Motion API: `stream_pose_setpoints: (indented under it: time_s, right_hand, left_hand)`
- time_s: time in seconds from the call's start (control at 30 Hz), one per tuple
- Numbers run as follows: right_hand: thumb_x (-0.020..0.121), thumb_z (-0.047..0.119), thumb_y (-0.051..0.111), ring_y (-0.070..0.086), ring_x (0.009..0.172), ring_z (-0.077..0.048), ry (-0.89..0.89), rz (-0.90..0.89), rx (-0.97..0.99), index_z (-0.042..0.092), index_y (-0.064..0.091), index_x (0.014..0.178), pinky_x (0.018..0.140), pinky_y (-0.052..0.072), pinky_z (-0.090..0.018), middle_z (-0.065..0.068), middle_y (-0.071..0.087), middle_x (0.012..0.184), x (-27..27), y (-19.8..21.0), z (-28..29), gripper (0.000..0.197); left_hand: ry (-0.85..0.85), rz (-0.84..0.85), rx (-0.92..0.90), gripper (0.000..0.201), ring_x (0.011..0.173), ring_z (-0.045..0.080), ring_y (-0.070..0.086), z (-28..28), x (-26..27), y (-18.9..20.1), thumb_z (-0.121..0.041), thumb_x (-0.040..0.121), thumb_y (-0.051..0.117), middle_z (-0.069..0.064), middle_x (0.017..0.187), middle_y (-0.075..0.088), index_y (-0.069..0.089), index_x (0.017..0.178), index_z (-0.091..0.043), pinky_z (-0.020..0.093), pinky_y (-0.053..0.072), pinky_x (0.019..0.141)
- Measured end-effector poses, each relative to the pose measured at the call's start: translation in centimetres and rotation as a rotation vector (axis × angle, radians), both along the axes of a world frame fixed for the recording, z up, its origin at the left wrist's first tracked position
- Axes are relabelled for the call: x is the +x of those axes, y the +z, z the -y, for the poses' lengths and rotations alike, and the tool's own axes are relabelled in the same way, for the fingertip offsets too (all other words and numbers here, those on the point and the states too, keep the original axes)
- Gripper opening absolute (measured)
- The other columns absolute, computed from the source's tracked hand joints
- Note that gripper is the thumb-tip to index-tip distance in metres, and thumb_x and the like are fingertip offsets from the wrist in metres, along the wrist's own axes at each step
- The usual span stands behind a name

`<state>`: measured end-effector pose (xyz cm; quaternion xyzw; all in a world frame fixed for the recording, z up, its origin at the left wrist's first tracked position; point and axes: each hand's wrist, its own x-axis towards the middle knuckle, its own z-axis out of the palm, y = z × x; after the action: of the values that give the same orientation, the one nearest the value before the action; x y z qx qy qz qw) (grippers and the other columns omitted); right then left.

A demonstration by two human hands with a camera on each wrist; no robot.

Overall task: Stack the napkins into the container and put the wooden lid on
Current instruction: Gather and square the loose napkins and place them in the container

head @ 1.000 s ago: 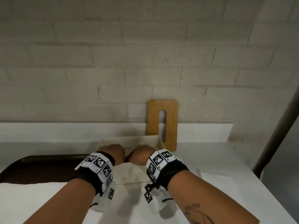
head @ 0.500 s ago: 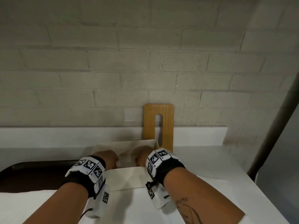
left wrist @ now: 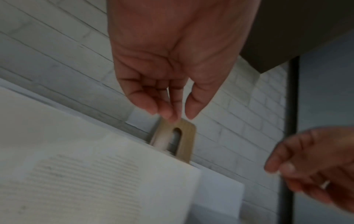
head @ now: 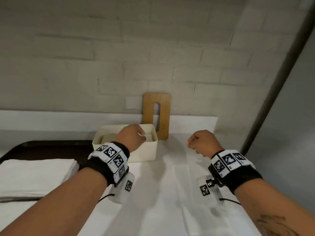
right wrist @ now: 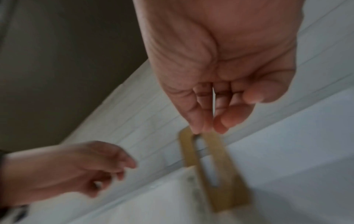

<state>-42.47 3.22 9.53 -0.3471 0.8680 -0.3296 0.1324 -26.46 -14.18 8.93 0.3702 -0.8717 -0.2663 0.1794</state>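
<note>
A white container point(head: 141, 153) stands on the table with folded napkins point(head: 109, 137) lying flat inside it. The wooden lid point(head: 164, 114) with its long slot leans upright against the brick wall just behind the container; it also shows as the lid point(left wrist: 188, 136) and the lid point(right wrist: 226, 181). My left hand point(head: 142, 135) hovers over the container's right half, fingers loosely curled and empty point(left wrist: 176, 116). My right hand point(head: 192, 143) hangs to the right of the container above the table, fingers loosely curled, holding nothing point(right wrist: 208, 128). A stack of white napkins point(head: 34, 174) lies at the left.
The napkin stack sits on a dark tray point(head: 42, 148) left of the container. A white cloth point(head: 170, 193) covers the table. A low white ledge point(head: 51, 119) runs along the wall, and a dark pole point(head: 276, 92) slants at the right.
Both hands have come up out of the container, where they were pressing a napkin down. The right hand has swung away to the right; the left stays above the container.
</note>
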Motion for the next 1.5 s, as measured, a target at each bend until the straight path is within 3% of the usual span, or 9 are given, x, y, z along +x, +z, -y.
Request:
stream_pose_setpoints:
  time_s: [0.23,0.5,0.6,0.77,0.87,1.07,1.13,1.23,1.5]
  right_hand:
    - [0.084,0.012,0.065,0.052,0.055,-0.016,-0.266,0.339,0.093,0.012,0.058,0.086,0.047,0.037,-0.020,-0.004,0.055,0.072,-0.9,-4.5,-9.3,0.007]
    - [0.080,0.020,0.068,0.056,0.073,-0.024,-0.365,0.391,0.190,0.010,0.054,0.073,0.060,0.049,-0.028,-0.006,0.058,0.073,-0.4,-8.0,-11.0,0.019]
    - [0.077,0.021,0.072,0.062,0.075,-0.029,-0.402,0.518,0.095,0.006,0.061,0.081,0.081,0.057,-0.040,-0.010,0.061,0.071,-0.8,-8.9,-10.7,0.019]
    - [0.072,0.037,0.072,0.063,0.104,-0.035,-0.386,0.499,0.068,0.002,0.061,0.113,0.094,0.052,-0.046,-0.017,0.066,0.113,-2.2,-10.6,-9.9,0.055]
    - [0.079,0.034,0.070,0.061,0.108,-0.033,-0.381,0.499,0.060,0.002,0.060,0.116,0.096,0.050,-0.044,-0.017,0.064,0.118,-1.8,-10.0,-9.4,0.050]
    - [0.085,0.029,0.063,0.057,0.112,-0.031,-0.335,0.392,0.096,-0.002,0.055,0.121,0.090,0.043,-0.030,-0.015,0.061,0.121,-1.5,-9.9,-8.6,0.048]
    - [0.086,0.028,0.061,0.061,0.093,-0.029,-0.311,0.337,0.104,0.001,0.063,0.092,0.072,0.045,-0.027,-0.011,0.066,0.094,-1.3,-9.5,-8.6,0.028]
    - [0.086,0.027,0.059,0.049,0.060,-0.018,-0.314,0.302,0.126,0.010,0.045,0.061,0.051,0.033,-0.023,-0.002,0.048,0.062,-1.1,-9.0,-9.1,0.034]
    - [0.084,0.031,0.061,0.044,0.053,-0.014,-0.241,0.355,0.244,0.010,0.048,0.069,0.052,0.039,-0.022,-0.001,0.047,0.062,0.3,-8.7,-9.5,0.029]
  left_hand:
    - [-0.232,0.025,0.345,0.007,0.059,0.013,0.052,-8.9,-1.2,-2.9,-0.015,0.084,0.062,-0.001,0.069,0.053,0.057,0.085,-0.011,0.022,0.040,0.051]
    - [-0.241,0.127,0.769,0.021,0.068,0.018,0.056,-13.5,-4.3,-6.2,-0.016,0.087,0.064,0.013,0.092,0.057,0.046,0.075,-0.012,0.027,0.049,0.065]
    - [-0.193,0.068,0.888,0.022,0.065,0.017,0.055,-14.4,-5.0,-7.6,-0.010,0.087,0.062,0.008,0.080,0.055,0.044,0.074,-0.012,0.027,0.048,0.062]
    - [-0.197,0.063,0.904,0.017,0.057,0.017,0.052,-14.5,-5.9,-8.5,-0.015,0.090,0.057,0.007,0.067,0.052,0.050,0.076,-0.009,0.024,0.048,0.052]
    - [-0.210,0.070,0.863,0.019,0.050,0.017,0.046,-14.4,-6.3,-8.5,-0.021,0.091,0.055,0.007,0.062,0.050,0.053,0.078,-0.008,0.023,0.038,0.047]
    - [-0.196,0.021,0.839,0.022,0.051,0.016,0.047,-14.6,-6.6,-8.5,-0.007,0.089,0.053,0.005,0.061,0.049,0.048,0.069,-0.011,0.022,0.040,0.044]
    - [-0.178,-0.043,0.925,0.025,0.057,0.016,0.050,-14.7,-6.1,-8.2,-0.002,0.090,0.051,0.005,0.067,0.051,0.046,0.067,-0.011,0.019,0.044,0.041]
    - [-0.181,-0.076,1.018,0.024,0.061,0.017,0.054,-14.8,-4.9,-7.6,0.001,0.090,0.050,0.008,0.072,0.055,0.046,0.069,-0.009,0.018,0.047,0.041]
    - [-0.204,0.236,0.912,0.010,0.046,0.013,0.057,-14.4,-1.4,-8.1,-0.011,0.087,0.061,0.006,0.061,0.059,0.057,0.082,-0.004,0.023,0.052,0.047]
